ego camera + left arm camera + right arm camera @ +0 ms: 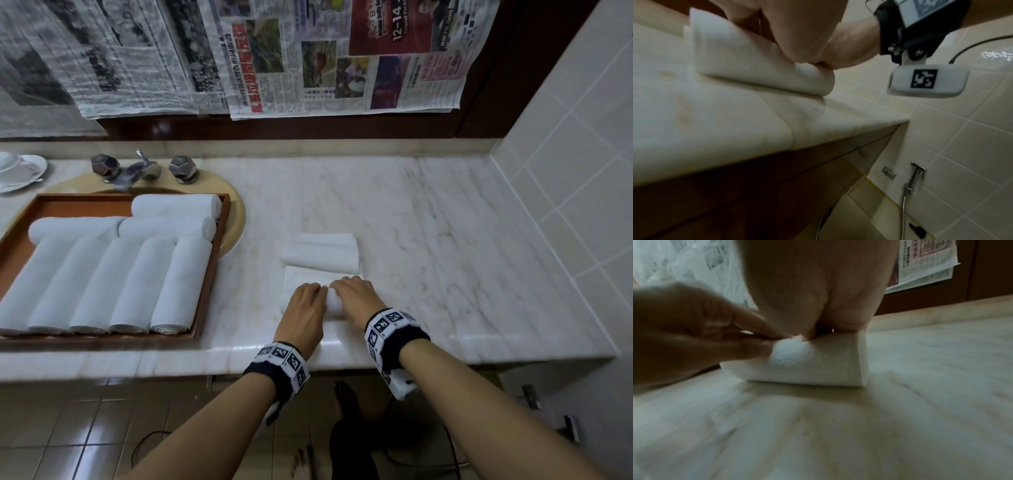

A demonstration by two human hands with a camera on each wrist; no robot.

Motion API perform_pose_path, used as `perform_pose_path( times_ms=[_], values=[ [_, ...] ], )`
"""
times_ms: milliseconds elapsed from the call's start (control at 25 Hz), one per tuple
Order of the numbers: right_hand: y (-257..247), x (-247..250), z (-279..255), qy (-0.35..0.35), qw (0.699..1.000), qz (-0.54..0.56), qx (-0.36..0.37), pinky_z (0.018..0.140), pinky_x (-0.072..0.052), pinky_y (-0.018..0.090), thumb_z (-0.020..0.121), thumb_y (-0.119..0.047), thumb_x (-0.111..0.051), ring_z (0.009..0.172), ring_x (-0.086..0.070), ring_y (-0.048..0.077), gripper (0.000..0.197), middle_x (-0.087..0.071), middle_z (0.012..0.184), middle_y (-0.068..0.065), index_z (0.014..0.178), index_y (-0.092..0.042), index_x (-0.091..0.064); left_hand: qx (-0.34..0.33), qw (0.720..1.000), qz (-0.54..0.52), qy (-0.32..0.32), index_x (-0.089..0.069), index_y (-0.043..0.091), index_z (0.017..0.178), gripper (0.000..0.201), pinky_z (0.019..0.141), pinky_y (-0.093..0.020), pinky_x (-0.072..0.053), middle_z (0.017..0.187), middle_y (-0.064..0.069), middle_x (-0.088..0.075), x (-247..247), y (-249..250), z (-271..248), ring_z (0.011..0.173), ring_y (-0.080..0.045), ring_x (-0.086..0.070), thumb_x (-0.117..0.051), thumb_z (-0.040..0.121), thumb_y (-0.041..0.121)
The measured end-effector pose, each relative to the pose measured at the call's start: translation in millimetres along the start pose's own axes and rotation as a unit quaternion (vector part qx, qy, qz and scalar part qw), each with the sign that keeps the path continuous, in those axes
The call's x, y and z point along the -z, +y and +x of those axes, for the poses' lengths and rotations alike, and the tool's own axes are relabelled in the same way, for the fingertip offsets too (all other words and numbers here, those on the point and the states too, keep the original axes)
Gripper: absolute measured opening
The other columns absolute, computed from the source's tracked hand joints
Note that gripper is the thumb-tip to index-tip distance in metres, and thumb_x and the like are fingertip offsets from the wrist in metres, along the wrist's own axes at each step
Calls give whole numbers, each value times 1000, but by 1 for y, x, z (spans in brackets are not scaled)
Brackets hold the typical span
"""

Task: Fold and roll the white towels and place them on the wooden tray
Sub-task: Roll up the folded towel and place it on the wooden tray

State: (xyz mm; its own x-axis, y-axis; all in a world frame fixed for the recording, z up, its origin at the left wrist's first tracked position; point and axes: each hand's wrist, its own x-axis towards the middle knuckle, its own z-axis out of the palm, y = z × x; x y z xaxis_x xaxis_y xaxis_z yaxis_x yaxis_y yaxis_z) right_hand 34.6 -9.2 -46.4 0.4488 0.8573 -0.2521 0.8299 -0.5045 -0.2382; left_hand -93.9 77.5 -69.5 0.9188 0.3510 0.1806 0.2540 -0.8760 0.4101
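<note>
A white towel (334,301) lies on the marble counter near its front edge, its near end rolled up and a flat part (308,275) stretching away. My left hand (306,305) and right hand (356,296) sit side by side on the roll, fingers curled over it. The right wrist view shows the roll (818,363) with both hands pinching its top; the left wrist view shows the roll (760,65) under my fingers. A second folded white towel (320,251) lies just beyond. The wooden tray (210,284) at the left holds several rolled towels (137,284).
The tray sits over a beige sink (236,219) with a metal tap (137,169). A white dish (20,171) stands at the far left. Newspaper (308,58) hangs on the back wall. A tiled wall (582,171) closes the right side. Bare marble (445,240) spreads to the right.
</note>
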Motion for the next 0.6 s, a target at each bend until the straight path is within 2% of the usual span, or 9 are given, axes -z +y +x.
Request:
perform_pose_path(
  times_ms=[40, 120, 200, 240, 320, 400, 520, 600],
  values=[
    [0, -1, 1, -8, 1000, 7, -3, 100, -32, 36, 98, -13, -38, 120, -45, 29, 35, -52, 127, 8, 131, -13, -50, -13, 1000, -3, 21, -59, -3, 118, 50, 98, -31, -35, 113, -16, -58, -5, -2, -7, 105, -28, -48, -57, 69, -12],
    [-2, -8, -14, 89, 996, 12, 9, 98, -39, 37, 92, -5, -49, 112, -50, 30, 33, -54, 121, 11, 124, -8, -54, -35, 999, -5, 27, -59, -3, 116, 49, 98, -32, -34, 111, -16, -58, -9, -8, -8, 104, -28, -46, -49, 69, -9],
    [1, -29, -31, 161, 986, -22, 27, 99, -44, 42, 82, -3, -57, 107, -55, 31, 38, -55, 117, 11, 120, -5, -57, -35, 999, 0, 3, -63, -1, 109, 44, 91, -31, -41, 104, -15, -61, -7, -13, 8, 99, -29, -52, -53, 67, -10],
    [2, -38, -37, 164, 985, -43, 32, 105, -42, 45, 80, -2, -55, 112, -54, 31, 46, -55, 121, 12, 125, -4, -55, -29, 999, 3, -18, -64, 0, 106, 42, 88, -34, -45, 102, -15, -62, -5, -15, 17, 97, -31, -56, -57, 67, -11],
    [5, -37, -36, 143, 988, -53, 19, 113, -32, 47, 76, 2, -49, 124, -50, 30, 60, -52, 131, 11, 136, -4, -48, -10, 999, 4, -53, -63, 0, 113, 42, 90, -37, -45, 108, -16, -61, -1, -15, 29, 101, -35, -57, -57, 72, -11],
    [7, -20, -23, 99, 995, -26, 17, 116, -24, 42, 79, 3, -49, 129, -44, 28, 62, -48, 136, 9, 140, -8, -43, -17, 999, 7, -26, -59, -2, 122, 45, 97, -37, -41, 117, -18, -59, 0, -14, 24, 108, -34, -53, -59, 78, -6],
    [16, 10, -6, 24, 999, 28, 33, 109, -27, 36, 81, -10, -57, 125, -42, 23, 57, -47, 133, 3, 137, -16, -46, -86, 996, 14, 21, -58, -1, 122, 52, 100, -35, -34, 118, -17, -58, -5, -16, 10, 107, -31, -47, -71, 71, -4],
    [24, 29, 6, 27, 995, 88, -38, 105, -31, 38, 78, -20, -62, 123, -41, 23, 52, -47, 130, 2, 129, -21, -51, -89, 995, 16, 29, -59, -1, 120, 53, 100, -36, -36, 117, -16, -59, -6, -19, 14, 106, -30, -46, -72, 69, -6]
  ],
)
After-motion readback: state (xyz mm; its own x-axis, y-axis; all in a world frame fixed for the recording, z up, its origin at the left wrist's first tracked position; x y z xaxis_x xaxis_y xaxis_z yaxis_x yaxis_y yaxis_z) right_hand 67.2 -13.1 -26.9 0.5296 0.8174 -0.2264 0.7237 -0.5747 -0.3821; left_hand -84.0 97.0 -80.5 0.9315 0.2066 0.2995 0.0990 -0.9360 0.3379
